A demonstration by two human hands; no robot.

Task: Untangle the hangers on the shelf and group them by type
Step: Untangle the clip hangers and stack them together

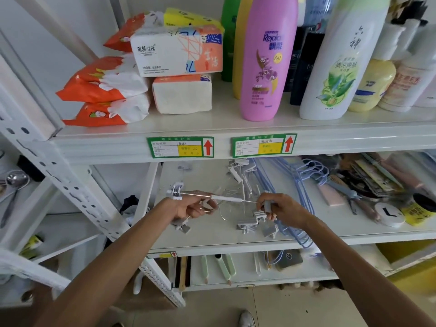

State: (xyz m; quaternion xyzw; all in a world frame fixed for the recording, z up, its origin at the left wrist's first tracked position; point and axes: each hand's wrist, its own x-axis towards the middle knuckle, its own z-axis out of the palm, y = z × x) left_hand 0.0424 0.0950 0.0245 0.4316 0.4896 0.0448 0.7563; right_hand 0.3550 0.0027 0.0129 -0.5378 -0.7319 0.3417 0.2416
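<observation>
Your left hand (193, 208) has its fingers curled round the metal bar and wire hook of a white clip hanger (226, 198), palm turned inward. Your right hand (280, 211) pinches the clip at the bar's other end between thumb and fingers. Both forearms reach in from below and converge, holding the hanger roughly level above the middle shelf (212, 234). A second clip (175, 192) sticks up at the bar's left end, past your left knuckles. More white clip pieces (247, 225) lie on the shelf just under your right hand. Other clip hangers (240, 171) sit further back, and blue wire hangers (313, 166) lie bunched to the right.
</observation>
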